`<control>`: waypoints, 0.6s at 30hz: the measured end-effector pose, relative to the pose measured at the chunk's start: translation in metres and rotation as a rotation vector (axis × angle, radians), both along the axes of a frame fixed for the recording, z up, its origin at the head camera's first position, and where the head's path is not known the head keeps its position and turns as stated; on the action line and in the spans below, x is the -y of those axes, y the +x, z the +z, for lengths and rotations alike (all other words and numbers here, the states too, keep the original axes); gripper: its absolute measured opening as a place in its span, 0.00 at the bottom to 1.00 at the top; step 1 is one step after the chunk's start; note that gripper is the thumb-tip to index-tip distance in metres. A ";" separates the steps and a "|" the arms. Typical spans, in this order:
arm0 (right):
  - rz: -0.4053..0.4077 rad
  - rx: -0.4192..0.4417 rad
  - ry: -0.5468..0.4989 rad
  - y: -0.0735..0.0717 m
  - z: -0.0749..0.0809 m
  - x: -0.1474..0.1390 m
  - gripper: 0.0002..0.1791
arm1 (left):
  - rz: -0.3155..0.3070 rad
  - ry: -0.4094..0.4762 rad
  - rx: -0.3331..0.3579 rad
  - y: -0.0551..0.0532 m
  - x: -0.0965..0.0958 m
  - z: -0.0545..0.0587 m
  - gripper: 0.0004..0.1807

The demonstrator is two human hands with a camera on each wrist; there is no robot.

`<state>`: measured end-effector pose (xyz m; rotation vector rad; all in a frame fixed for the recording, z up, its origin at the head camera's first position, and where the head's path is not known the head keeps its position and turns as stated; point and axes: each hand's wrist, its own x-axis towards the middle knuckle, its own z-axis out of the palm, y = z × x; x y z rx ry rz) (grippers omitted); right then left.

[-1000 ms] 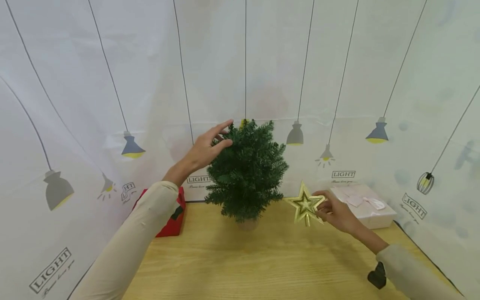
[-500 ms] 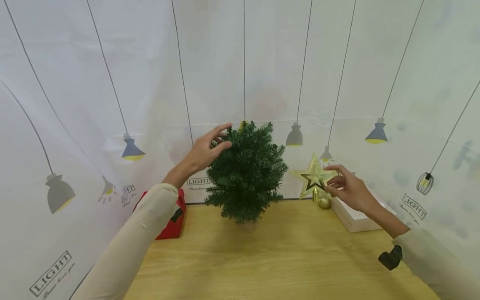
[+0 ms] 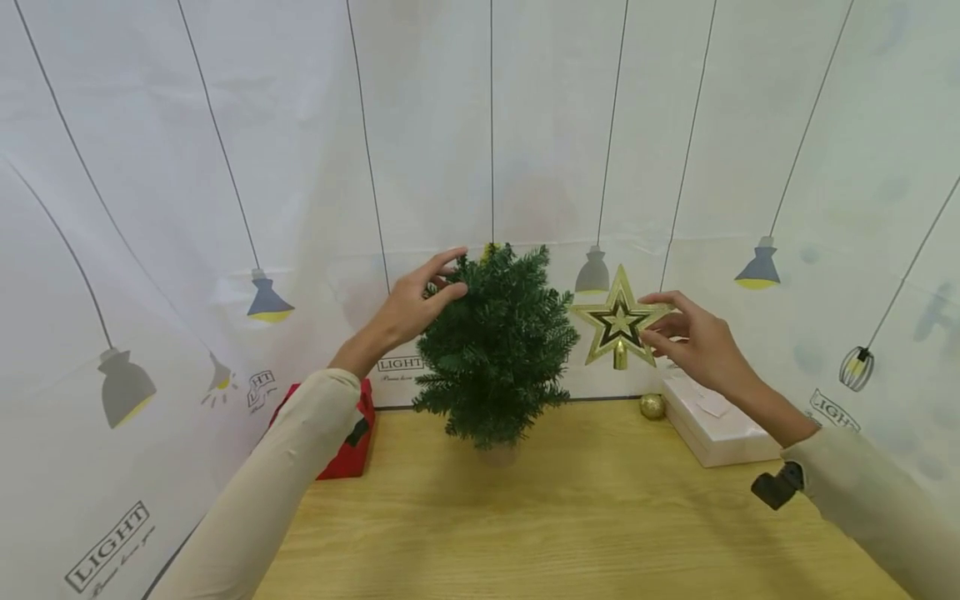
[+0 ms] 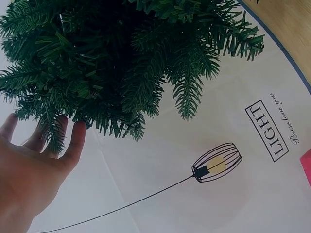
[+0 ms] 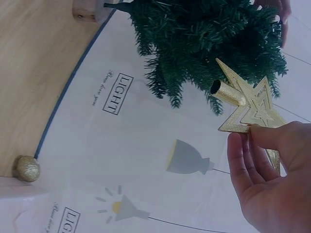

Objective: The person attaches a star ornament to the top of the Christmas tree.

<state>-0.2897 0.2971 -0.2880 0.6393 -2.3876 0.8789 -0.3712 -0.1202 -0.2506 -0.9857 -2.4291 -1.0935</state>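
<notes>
A small green artificial Christmas tree [image 3: 495,350] stands upright on the table in the head view. My left hand [image 3: 416,304] is at its upper left side, thumb and fingers spread apart; in the left wrist view, fingertips of that hand [image 4: 36,167] meet the outer needles. To the right of the tree, my right hand [image 3: 697,337] pinches a gold star tree topper [image 3: 619,320] by its right edge, holding it above the table. The right wrist view shows the thumb over the star [image 5: 260,109] and its hollow socket [image 5: 228,93] pointing away from the hand.
Near the back edge of the wooden table [image 3: 540,525] lie a gold bauble [image 3: 652,407] and a pale pink gift box [image 3: 720,421]. A red box [image 3: 348,454] stands behind my left forearm. A white backdrop [image 3: 420,125] printed with lamps closes off the back and sides.
My right hand has raised the star from near table height to beside the tree's middle, and the gold bauble has come into view beneath it. The left hand has stayed at the tree.
</notes>
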 end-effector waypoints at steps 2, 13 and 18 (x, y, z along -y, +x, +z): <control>-0.007 -0.007 0.004 -0.001 0.007 0.003 0.25 | -0.001 0.002 0.001 0.000 0.000 0.000 0.33; -0.016 -0.027 -0.029 -0.005 0.038 0.014 0.23 | 0.008 0.003 -0.002 -0.001 0.001 0.000 0.33; -0.015 -0.001 -0.063 -0.007 0.049 0.017 0.24 | 0.008 0.002 0.002 0.000 -0.001 0.000 0.33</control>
